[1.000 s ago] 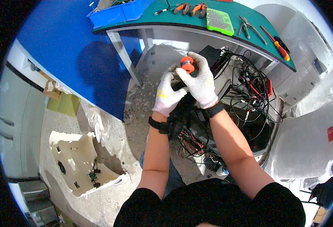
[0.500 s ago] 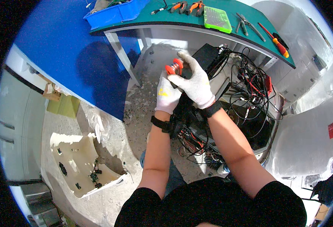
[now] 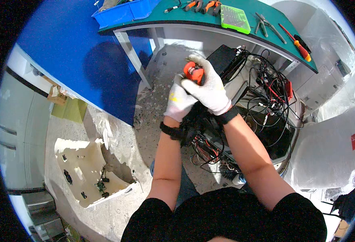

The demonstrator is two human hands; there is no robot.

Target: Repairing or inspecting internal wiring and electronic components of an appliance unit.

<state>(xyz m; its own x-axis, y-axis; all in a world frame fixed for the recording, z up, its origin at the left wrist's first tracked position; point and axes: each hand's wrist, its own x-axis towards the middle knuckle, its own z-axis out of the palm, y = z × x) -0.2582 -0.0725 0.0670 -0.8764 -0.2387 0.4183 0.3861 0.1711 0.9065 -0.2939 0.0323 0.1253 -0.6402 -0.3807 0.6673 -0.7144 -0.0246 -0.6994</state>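
Note:
Both my hands wear white gloves and meet in front of me, closed round a small orange-red piece (image 3: 193, 73). It is rounded, with a greyish middle, and looks spool-like; its exact kind I cannot make out. My left hand (image 3: 179, 99), with a yellow mark on the glove, grips it from the lower left. From the right, my right hand (image 3: 212, 89) has its thumb across the front and its fingers curled over the top. Below the hands lies a dark machine chassis (image 3: 203, 119) with black and red wires, partly hidden by my wrists.
A green-topped bench (image 3: 177, 18) carries pliers (image 3: 209, 7), a green bit case (image 3: 234, 19), a screwdriver (image 3: 296, 43) and a blue bin (image 3: 125, 14). Tangled black cables (image 3: 266, 94) lie at right. A cream plastic shell (image 3: 83, 169) rests on the floor at left, near a blue panel (image 3: 72, 60).
The orange-red piece has been turned between my gloved hands, so its rounded side now shows instead of its ribbed profile. Both hands stay closed round it, shifted slightly.

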